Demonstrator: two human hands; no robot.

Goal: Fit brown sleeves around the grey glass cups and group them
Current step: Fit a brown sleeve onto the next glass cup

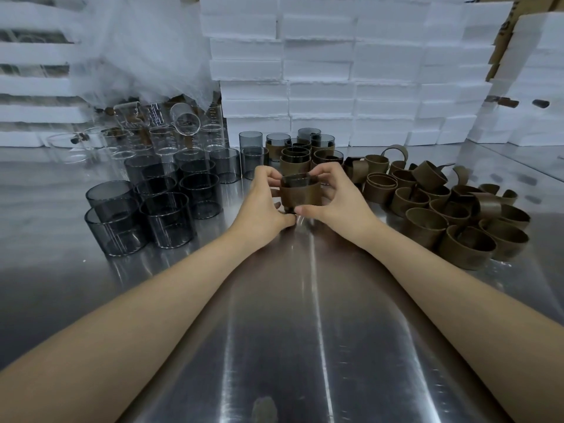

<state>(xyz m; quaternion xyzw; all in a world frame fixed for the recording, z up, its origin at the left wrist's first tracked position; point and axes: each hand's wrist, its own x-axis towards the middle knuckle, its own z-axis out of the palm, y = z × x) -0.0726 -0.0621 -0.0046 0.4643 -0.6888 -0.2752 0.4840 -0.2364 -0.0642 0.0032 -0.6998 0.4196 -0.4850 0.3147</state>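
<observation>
Stacked white foam boxes (335,71) were seen along the back of a shiny steel bench (274,331), with loose plastic sheeting (137,41) draped at the far left. Near the middle of the bench, one grey glass cup (295,179) was held upright between two bare arms. A brown sleeve (300,196) was wrapped around most of its wall, so that only the dark rim above and a narrow strip of glass below were left uncovered. The left grip (264,199) was closed around the cup from its left side, with the fingers curled over the far rim and the thumb tucked low by the base. The right grip (332,199) was closed on the opposite side, with the fingertips pinched at the upper edge of the sleeve and the thumb laid near the base, close to the other thumb. Whether the base touched the bench could not be told.

Bare grey cups (164,203) were clustered to the left, with clear glass cups (158,132) behind them. Sleeved cups (297,157) were grouped just beyond the hands. Loose brown sleeves (442,215) were heaped to the right, some standing and some tipped.
</observation>
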